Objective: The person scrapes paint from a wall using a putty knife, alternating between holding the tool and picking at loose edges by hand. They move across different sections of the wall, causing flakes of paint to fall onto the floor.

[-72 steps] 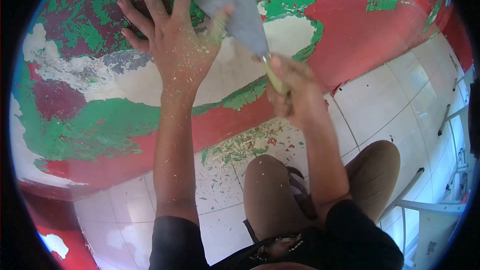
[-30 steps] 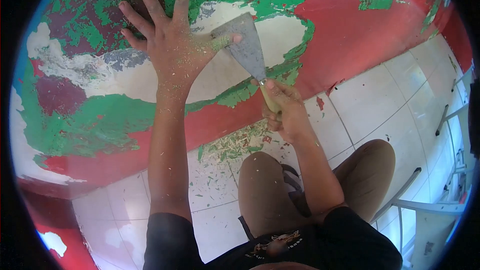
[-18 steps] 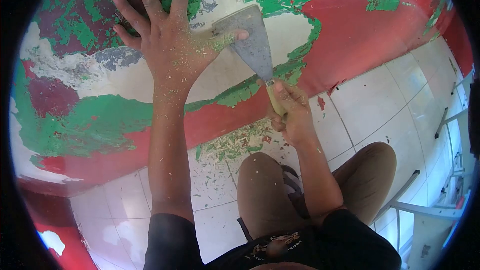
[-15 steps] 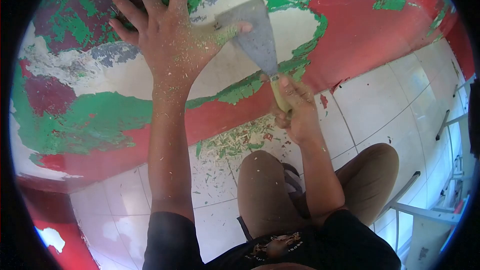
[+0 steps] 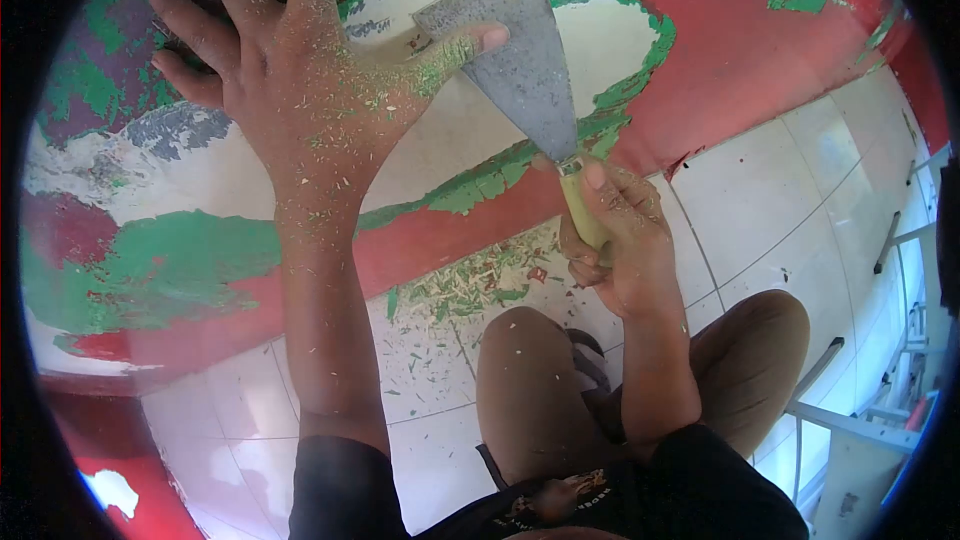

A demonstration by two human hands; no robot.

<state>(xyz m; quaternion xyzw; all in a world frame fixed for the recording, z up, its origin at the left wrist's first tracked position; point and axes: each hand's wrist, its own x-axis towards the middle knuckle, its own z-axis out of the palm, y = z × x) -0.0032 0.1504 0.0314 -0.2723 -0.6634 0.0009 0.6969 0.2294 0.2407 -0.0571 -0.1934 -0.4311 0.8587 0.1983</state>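
Note:
A wall [image 5: 720, 50] with peeling green and red paint and bare white patches fills the top of the view. My left hand [image 5: 300, 90] lies flat against it with fingers spread, dusted with paint flecks; its thumb rests on the blade of a wide metal scraper [image 5: 520, 50]. My right hand [image 5: 620, 240] is closed around the scraper's yellowish handle, just below the blade. The blade's wide edge presses on the wall at the border of a white patch.
A pile of green and red paint chips [image 5: 470, 285] lies on the white floor tiles [image 5: 780, 200] at the wall's foot. My knees in brown trousers [image 5: 540, 380] are below. A metal frame [image 5: 850, 420] stands at the right.
The scraper and my right hand have pushed up along the wall after a downward stroke. The view has come closer to the wall, so my left hand looks larger.

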